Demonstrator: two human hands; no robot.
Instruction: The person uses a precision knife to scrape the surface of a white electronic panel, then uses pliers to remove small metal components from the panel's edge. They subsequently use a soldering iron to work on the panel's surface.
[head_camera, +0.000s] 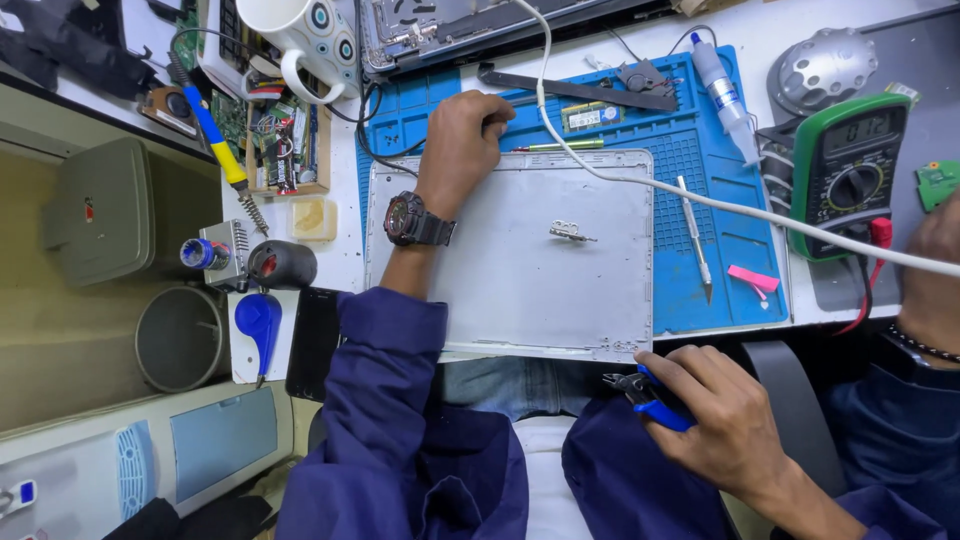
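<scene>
A grey laptop cover panel (520, 280) lies flat on a blue work mat (715, 240). My left hand (462, 135), with a black watch on the wrist, rests closed at the panel's far left corner, fingertips on the mat edge. My right hand (715, 400) is near my lap, below the panel's near right corner, holding small blue-handled cutters (650, 395). A small metal hinge piece (568, 233) lies on the panel. A white cable (700, 200) crosses over the panel and mat.
A green multimeter (850, 170) stands at the right, with another person's hand (935, 280) beside it. Tweezers (695, 240), a pink slip (752, 278), a syringe tube (722, 90) and a memory stick (590, 117) lie on the mat. A mug (300, 40), soldering iron (220, 140) and grey bin (180, 335) are left.
</scene>
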